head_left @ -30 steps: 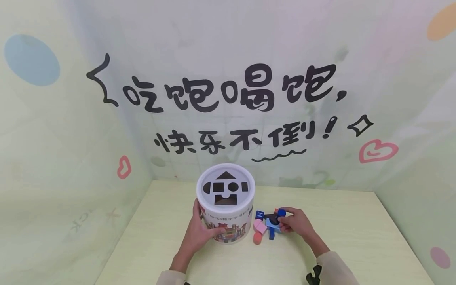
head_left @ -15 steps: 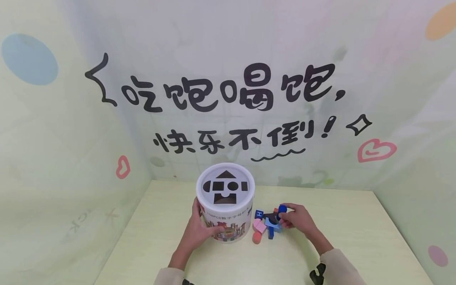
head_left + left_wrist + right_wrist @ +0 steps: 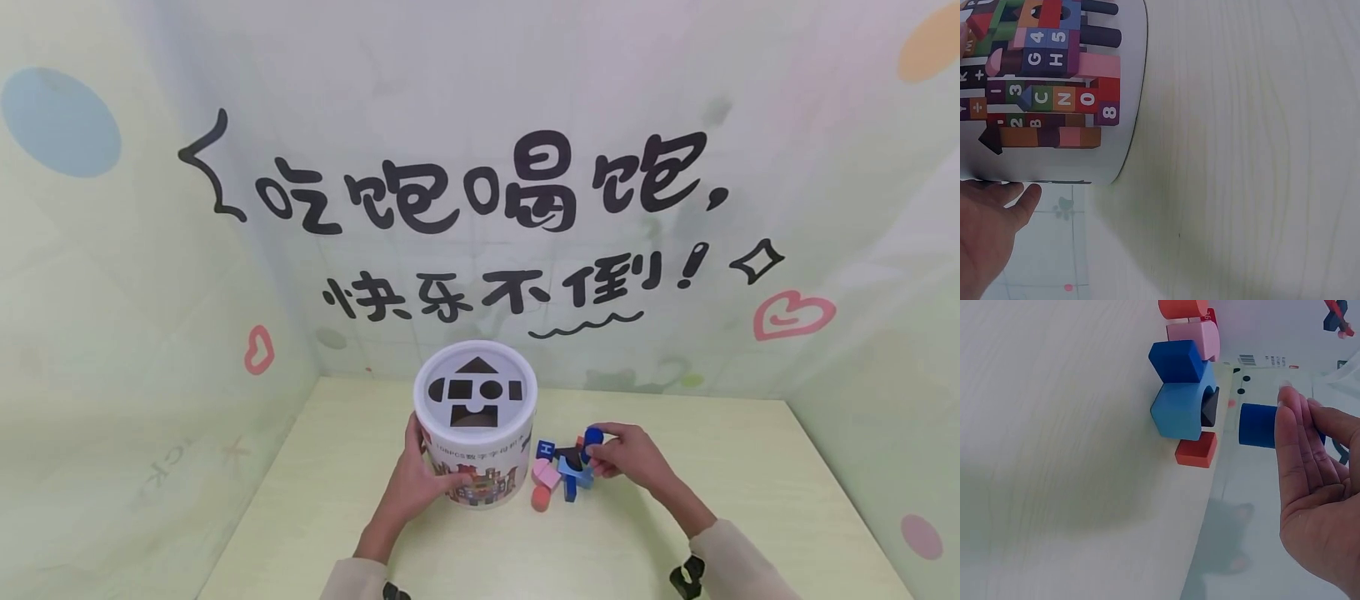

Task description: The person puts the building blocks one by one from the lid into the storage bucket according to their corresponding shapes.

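Note:
My left hand (image 3: 422, 478) grips the side of a white round bucket (image 3: 514, 437), thumb across its printed front and fingers round the far left side. The bucket's lid (image 3: 477, 374) has several cut-out shapes: triangle, half circle, square, circle, rectangle and a notched one. In the left wrist view, the bucket's picture of letter and number blocks faces the camera, with left fingertips at its edge. My right hand (image 3: 628, 457) pinches a dark blue cylinder block (image 3: 1257, 425) between thumb and fingers, held up off the table above the pile.
Right of the bucket lie loose blocks: a blue H block (image 3: 545, 450), a pink block (image 3: 1192, 339), an orange round block (image 3: 540, 499), a light blue arch block (image 3: 1179, 410), a blue bar (image 3: 571, 488) and a red-orange block (image 3: 1195, 450). Printed cloth walls enclose the pale table (image 3: 750, 500).
My right hand has lifted the blue cylinder block slightly, up from the pile. My left hand keeps its hold on the bucket, which stays put.

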A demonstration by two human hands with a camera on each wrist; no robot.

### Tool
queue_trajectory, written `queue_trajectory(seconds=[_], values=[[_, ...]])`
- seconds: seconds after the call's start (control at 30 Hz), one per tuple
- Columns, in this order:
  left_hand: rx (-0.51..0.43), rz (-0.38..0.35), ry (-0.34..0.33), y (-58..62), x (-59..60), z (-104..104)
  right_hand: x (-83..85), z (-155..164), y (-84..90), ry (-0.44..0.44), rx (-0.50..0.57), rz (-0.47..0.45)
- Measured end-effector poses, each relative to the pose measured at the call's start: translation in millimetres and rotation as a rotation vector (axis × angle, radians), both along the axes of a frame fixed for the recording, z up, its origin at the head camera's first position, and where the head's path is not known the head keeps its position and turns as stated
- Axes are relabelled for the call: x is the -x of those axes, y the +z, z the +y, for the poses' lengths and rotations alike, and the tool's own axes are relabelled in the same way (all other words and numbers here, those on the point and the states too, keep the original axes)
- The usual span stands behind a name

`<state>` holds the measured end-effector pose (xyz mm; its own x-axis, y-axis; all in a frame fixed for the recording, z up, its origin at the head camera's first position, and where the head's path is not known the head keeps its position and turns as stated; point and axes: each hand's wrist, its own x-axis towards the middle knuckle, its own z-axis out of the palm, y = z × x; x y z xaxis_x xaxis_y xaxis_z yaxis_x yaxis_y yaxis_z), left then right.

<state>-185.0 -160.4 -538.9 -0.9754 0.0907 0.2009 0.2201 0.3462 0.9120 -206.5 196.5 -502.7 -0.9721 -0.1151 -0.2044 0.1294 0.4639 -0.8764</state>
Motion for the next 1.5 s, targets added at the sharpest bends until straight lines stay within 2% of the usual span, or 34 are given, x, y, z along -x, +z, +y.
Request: queue_trajectory(seconds=[0.17, 0.4, 0.67, 0.77, 0.87, 1.13, 1.5], values=[[0.000, 0.009, -0.011, -1.0, 1.0, -1, -4.6, -1, 10.6, 0.092, -0.008, 0.017], [-0.003, -0.023, 0.001, 2.6, 0.9, 0, -11.2, -4, 23.9, 0.242, 0.010, 0.040], [0.006, -0.017, -0.028, 35.1, -13.7, 4, -14.6, -13, 30.6, 0.357, 0.033, 0.034], [0.012, -0.024, -0.033, 38.9, -15.7, 5, -16.1, -17, 33.1, 0.368, 0.047, 0.022], [0.007, -0.029, -0.035, 35.9, -14.3, 6, -17.4, -21, 36.4, 0.377, 0.042, 0.013], [0.002, -0.038, -0.008, 2.3, 1.1, 1, -21.8, -31, 52.0, 0.463, 0.069, 0.006], [-0.003, -0.019, -0.006, 2.7, 1.1, -1, -23.5, -39, 77.4, 0.572, 0.041, 0.022]])
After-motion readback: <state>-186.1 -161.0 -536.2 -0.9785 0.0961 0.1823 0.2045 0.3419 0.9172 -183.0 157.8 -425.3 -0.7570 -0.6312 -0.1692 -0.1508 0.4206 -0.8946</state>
